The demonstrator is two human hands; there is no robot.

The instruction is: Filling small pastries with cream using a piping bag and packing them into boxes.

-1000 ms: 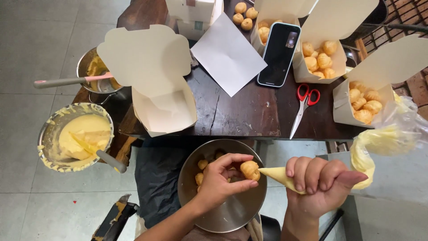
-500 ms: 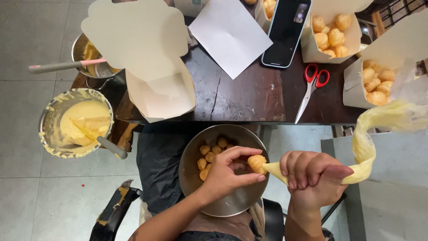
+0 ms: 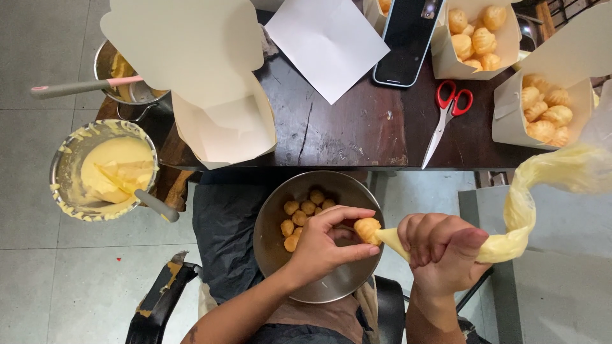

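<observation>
- Over the steel bowl [image 3: 280, 255] on the person's lap, the left hand [image 3: 328, 245] pinches a small golden pastry puff [image 3: 367, 229] between thumb and fingertips; the fingers curl closed around it, leaving its right side bare, so the nozzle can get in.
- Against that bare side sits the tip of the piping bag [image 3: 529, 197], full of pale yellow cream. The right hand [image 3: 440, 248] is clenched in a full fist around the bag's narrow end, which suits squeezing, while the twisted upper part trails up to the right and keeps the filling packed toward the tip.
- Beneath the puff, more puffs [image 3: 305, 213] lie loose in the bowl, within easy reach of the left hand.
- On the dark table [image 3: 357, 137] an open paper box [image 3: 223, 127] stands empty nearest the bowl, lid up; two other boxes [image 3: 542, 108] at the far right hold puffs.
- Red-handled scissors [image 3: 446, 111], a phone [image 3: 408, 41] and a white sheet [image 3: 328, 44] lie between the boxes.
- At the left, a bowl of cream [image 3: 105, 172] with a utensil rests well apart from the hands.
</observation>
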